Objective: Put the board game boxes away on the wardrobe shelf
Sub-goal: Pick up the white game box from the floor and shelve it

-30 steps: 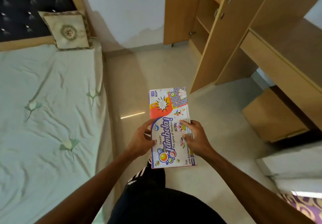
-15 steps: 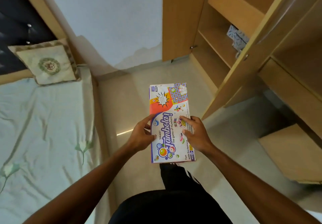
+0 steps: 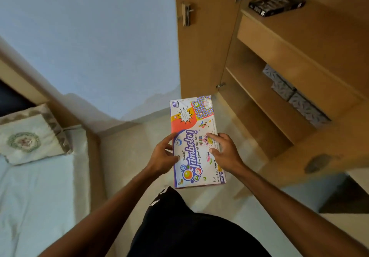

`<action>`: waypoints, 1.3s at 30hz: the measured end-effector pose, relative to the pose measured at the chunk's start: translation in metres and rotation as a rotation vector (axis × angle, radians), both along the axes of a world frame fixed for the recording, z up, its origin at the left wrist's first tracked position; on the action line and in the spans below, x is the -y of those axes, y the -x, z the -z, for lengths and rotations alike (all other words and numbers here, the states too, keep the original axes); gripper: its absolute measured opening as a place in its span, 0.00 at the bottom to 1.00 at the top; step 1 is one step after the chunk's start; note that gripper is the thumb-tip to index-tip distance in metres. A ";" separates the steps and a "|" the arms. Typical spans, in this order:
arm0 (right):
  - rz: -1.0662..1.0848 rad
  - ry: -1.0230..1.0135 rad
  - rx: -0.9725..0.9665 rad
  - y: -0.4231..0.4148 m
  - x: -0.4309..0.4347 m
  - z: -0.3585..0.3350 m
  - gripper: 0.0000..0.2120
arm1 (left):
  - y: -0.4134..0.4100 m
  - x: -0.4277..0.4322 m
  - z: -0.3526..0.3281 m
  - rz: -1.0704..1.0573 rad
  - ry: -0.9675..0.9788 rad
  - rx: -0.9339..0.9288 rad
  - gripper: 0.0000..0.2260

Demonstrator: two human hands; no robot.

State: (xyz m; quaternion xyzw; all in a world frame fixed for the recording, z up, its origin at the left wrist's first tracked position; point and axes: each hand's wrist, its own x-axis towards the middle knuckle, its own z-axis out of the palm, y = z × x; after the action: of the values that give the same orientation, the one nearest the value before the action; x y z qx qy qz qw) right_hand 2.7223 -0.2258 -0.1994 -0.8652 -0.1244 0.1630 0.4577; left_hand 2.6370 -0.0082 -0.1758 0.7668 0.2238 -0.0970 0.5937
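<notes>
Two hands carry one board game box (image 3: 196,137) toward the open wardrobe (image 3: 289,61), so the step in hand looks like the carry, with the placing not yet done. The box, a colourful Tambola set, is held flat and face up in the air above the floor (image 3: 127,153), its long axis pointing away from the person and its far end near the foot of the wardrobe's open door (image 3: 203,47). The left hand (image 3: 160,157) pinches the left long edge, thumb and forefinger on the lid, the other fingers not clearly seen. The right hand (image 3: 226,153) clasps the right long edge, thumb and forefinger pressed on the print, the rest wrapped over the side. Both grips sit on the nearer half, so the far half juts out ahead of them unsupported. Ahead and to the right, the upper shelf (image 3: 323,33) bears a dark box (image 3: 277,6), perhaps a game already stowed, and the lower shelf (image 3: 257,86) holds grey patterned boxes (image 3: 295,95). Next, I judge, the box must be raised and swung right, far end first, kept level to clear the shelf's front edge, then slid onto bare board
</notes>
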 end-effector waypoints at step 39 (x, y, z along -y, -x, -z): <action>0.577 -0.129 0.207 -0.801 0.145 -0.091 0.19 | -0.923 0.149 -0.086 0.502 0.084 0.303 0.24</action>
State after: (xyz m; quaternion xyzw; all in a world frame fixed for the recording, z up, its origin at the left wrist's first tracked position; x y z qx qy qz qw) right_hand 3.5229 -0.3708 -0.1085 -0.8460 0.0703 -0.0708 0.5238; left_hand 3.5603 -0.1572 -0.0901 0.7787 -0.0684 -0.1344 0.6090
